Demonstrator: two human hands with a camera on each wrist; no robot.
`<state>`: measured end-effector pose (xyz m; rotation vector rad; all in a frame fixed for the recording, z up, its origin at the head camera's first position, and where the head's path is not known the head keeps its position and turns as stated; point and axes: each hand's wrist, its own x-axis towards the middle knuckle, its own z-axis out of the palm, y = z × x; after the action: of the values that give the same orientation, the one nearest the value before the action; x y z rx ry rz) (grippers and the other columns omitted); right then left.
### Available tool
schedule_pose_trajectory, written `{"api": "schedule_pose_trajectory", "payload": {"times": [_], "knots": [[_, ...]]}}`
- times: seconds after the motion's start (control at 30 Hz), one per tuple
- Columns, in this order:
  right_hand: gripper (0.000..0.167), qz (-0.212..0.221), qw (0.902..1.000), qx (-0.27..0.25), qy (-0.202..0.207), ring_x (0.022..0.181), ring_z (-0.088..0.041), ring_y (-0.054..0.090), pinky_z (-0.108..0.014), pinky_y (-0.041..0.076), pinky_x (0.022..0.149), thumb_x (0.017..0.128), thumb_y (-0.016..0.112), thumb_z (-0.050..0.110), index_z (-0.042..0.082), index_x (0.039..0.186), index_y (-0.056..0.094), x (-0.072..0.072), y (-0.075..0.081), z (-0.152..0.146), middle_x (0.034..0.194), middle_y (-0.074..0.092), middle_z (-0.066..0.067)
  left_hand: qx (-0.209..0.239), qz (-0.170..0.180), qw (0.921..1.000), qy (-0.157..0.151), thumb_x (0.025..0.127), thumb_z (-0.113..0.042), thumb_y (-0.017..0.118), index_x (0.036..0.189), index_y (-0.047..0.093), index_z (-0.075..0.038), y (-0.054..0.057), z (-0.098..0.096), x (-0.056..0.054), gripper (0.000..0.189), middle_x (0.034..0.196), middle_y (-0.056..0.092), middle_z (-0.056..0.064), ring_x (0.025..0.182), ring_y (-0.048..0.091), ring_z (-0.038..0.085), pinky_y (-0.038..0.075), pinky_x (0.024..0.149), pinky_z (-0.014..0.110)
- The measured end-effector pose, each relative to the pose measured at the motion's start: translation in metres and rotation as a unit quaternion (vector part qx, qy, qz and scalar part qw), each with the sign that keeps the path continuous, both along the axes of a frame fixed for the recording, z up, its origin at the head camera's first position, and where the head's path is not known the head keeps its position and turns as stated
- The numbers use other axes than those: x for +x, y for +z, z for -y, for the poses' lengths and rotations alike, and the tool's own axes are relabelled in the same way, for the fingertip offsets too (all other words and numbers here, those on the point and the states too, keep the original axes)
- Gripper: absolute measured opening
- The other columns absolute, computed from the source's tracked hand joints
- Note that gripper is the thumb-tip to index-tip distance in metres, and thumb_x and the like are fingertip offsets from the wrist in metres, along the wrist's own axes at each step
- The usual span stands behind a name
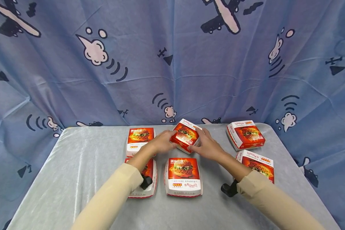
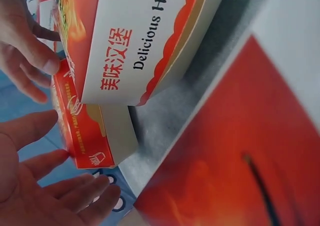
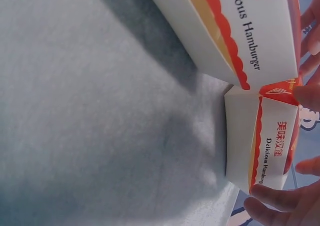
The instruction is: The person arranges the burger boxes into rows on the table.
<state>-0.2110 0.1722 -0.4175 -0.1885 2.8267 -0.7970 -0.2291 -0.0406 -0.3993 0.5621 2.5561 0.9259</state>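
Both hands are on one red-and-white hamburger box point(image 1: 186, 135) at the back middle, turned cornerwise to the others. My left hand point(image 1: 163, 142) holds its left corner, the extended fingers at the box side in the left wrist view. On the opposite side my right hand point(image 1: 208, 145) grips it, thumb low at the front and fingers farther back. In the right wrist view the box point(image 3: 265, 141) has its base at the table surface. Directly in front of it lies another hamburger box point(image 1: 183, 177), label up.
At left, a hamburger box point(image 1: 141, 135) lies behind another box point(image 1: 145, 191) partly hidden by my left forearm. Two more stand at right, a back box point(image 1: 246, 134) and a front box point(image 1: 258, 163). Grey cloth covers the table point(image 1: 74, 166); a blue curtain point(image 1: 138, 64) hangs behind.
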Motion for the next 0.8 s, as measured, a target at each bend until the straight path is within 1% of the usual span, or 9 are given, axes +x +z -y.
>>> {"api": "schedule_pose_trajectory", "payload": {"times": [0.07,0.23,0.37,0.57,0.67,0.73,0.8], "knots": [[0.086,-0.003,1.0000,0.005,0.002,0.126,-0.047,0.046,-0.062,0.043,0.099,0.090,0.072,0.032,0.000,0.155,0.025,0.0002,-0.0002,0.0002,0.154,0.023,-0.032,-0.001,-0.004,1.0000,-0.001,0.095,-0.013,0.063,0.152,0.038,-0.001,0.0005,0.0002,0.0008,0.063,0.149,0.044,0.020,0.140,0.039,0.033,0.031,0.115,0.044],[0.081,-0.006,0.9999,0.013,0.006,0.128,-0.047,0.045,-0.064,0.042,0.099,0.090,0.071,0.030,0.000,0.153,0.031,0.0012,0.0002,-0.0001,0.154,0.022,-0.031,-0.007,-0.004,1.0000,0.003,0.094,-0.014,0.063,0.151,0.039,-0.002,0.0000,0.0012,0.0027,0.063,0.147,0.047,0.020,0.138,0.041,0.032,0.033,0.113,0.044],[0.077,-0.010,0.9997,0.014,0.018,0.129,-0.048,0.044,-0.064,0.042,0.098,0.090,0.070,0.027,-0.001,0.151,0.033,0.0006,-0.0001,-0.0016,0.155,0.022,-0.032,-0.016,-0.019,0.9997,0.001,0.094,-0.015,0.063,0.149,0.043,-0.002,-0.0013,0.0017,0.0038,0.060,0.144,0.050,0.020,0.136,0.045,0.032,0.034,0.113,0.044],[0.070,-0.044,0.9978,0.011,0.048,0.129,-0.043,0.045,-0.063,0.042,0.099,0.088,0.070,0.023,-0.004,0.146,0.040,-0.0004,-0.0021,-0.0055,0.149,0.034,-0.029,-0.024,-0.044,0.9988,-0.003,0.095,-0.016,0.062,0.143,0.052,-0.003,-0.0043,0.0017,0.0044,0.051,0.138,0.057,0.018,0.130,0.051,0.032,0.039,0.109,0.045],[0.068,-0.046,0.9975,0.003,0.053,0.130,-0.042,0.045,-0.062,0.041,0.101,0.090,0.067,0.023,-0.005,0.145,0.040,-0.0021,-0.0022,-0.0068,0.147,0.038,-0.028,-0.028,-0.050,0.9983,0.000,0.095,-0.017,0.062,0.142,0.054,-0.005,-0.0042,0.0014,0.0053,0.049,0.138,0.057,0.016,0.128,0.052,0.030,0.040,0.107,0.044],[0.067,-0.043,0.9977,-0.004,0.053,0.131,-0.041,0.045,-0.060,0.039,0.103,0.092,0.066,0.024,-0.006,0.145,0.040,-0.0032,-0.0015,-0.0069,0.147,0.040,-0.028,-0.031,-0.051,0.9982,-0.001,0.095,-0.017,0.062,0.142,0.054,-0.007,-0.0039,0.0010,0.0060,0.049,0.138,0.057,0.014,0.123,0.055,0.027,0.043,0.103,0.043],[0.065,-0.040,0.9978,-0.010,0.052,0.130,-0.040,0.045,-0.059,0.039,0.105,0.093,0.064,0.023,-0.007,0.145,0.040,-0.0044,-0.0010,-0.0068,0.146,0.042,-0.029,-0.034,-0.053,0.9980,-0.004,0.095,-0.017,0.062,0.143,0.054,-0.007,-0.0039,0.0007,0.0064,0.049,0.136,0.059,0.013,0.111,0.057,0.024,0.046,0.096,0.040]]}}
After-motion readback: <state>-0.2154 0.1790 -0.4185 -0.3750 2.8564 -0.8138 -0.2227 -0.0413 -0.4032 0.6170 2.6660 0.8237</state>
